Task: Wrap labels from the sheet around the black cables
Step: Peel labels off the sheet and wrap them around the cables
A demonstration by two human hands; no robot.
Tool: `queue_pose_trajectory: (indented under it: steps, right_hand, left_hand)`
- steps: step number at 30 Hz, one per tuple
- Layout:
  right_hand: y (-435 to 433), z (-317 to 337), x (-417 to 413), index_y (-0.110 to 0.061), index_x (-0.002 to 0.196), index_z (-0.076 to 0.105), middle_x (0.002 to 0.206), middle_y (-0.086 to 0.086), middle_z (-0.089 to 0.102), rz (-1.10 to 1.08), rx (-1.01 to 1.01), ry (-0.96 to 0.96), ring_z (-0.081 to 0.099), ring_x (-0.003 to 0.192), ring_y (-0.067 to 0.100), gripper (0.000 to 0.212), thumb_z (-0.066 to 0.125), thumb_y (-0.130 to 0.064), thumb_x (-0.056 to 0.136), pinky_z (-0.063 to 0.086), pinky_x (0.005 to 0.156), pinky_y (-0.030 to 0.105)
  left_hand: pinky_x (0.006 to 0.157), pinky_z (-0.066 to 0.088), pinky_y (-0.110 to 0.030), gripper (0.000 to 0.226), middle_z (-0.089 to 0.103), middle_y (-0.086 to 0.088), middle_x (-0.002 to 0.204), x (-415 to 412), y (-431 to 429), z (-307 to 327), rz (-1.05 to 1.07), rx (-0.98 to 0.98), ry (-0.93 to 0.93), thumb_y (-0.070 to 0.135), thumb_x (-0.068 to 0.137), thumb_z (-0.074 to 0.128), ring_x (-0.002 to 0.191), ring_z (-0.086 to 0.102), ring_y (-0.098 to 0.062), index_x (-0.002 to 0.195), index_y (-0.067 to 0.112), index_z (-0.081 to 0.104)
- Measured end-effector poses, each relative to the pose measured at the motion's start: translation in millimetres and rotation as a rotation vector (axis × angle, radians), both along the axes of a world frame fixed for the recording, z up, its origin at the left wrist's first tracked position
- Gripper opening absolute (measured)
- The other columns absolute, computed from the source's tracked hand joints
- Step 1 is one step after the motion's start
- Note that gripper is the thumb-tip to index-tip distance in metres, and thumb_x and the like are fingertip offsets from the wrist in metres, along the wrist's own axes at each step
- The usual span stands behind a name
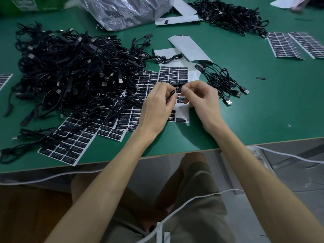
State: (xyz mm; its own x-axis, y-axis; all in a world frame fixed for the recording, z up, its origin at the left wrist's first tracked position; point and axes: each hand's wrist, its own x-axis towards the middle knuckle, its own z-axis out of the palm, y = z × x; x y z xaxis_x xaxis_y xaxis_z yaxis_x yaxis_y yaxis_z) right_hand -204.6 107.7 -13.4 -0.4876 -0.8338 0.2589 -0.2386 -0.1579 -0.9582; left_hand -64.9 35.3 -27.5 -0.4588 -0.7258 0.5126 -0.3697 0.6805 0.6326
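Black on green. Pinching one cable (175, 92) with left hand (156, 106) and right hand (201, 100) above label sheet (173, 74). Seemingly early, with a big pile (70, 71) to go.

Quick tally of your desk: two big tangles of black cables, the left heap (70, 72) and the far heap (228, 16) by the far right corner, both way too knotted to count. One small bunch (222, 81) right of middle shows three USB plugs (236, 93). You're pinching one cable (176, 92) between your left hand (156, 104) and right hand (201, 100).

Label sheets:
- two right-edge sheets (284, 46)
- one left-edge sheet (4, 80)
- at least four overlapping sheets (70, 146) mid-desk

Along the far edge there's one plastic bag (126, 9) and one green box (35, 3).
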Motion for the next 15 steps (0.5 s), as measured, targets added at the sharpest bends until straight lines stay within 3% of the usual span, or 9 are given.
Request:
queue_pose_trajectory:
  steps: [10, 15]
  right_hand:
    - [0.0, -0.4, -0.5, -0.004, 0.096, 0.07, 0.083, 0.013, 0.065, 0.02, -0.024, 0.015, 0.059, 0.065, 0.012, 0.004, 0.069, -0.007, 0.097, 0.046, 0.061, 0.017]
    - [0.0, 0.3, -0.8, -0.002, 0.099, 0.07, 0.085, 0.014, 0.066, 0.028, -0.023, 0.017, 0.06, 0.066, 0.013, 0.006, 0.069, -0.009, 0.097, 0.047, 0.062, 0.019]
  left_hand:
    - [0.081, 0.052, -0.043, 0.014, 0.062, -0.001, 0.104, 0.0, -0.9, 0.4, -0.008, 0.038, 0.011, 0.02, 0.101, 0.065, 0.088, 0.059, -0.015, 0.11, 0.01, 0.066]
    - [0.074, 0.056, -0.046, 0.015, 0.06, -0.001, 0.105, 0.4, -1.2, 1.3, -0.027, 0.054, 0.023, 0.02, 0.102, 0.063, 0.08, 0.063, -0.02, 0.112, 0.009, 0.064]
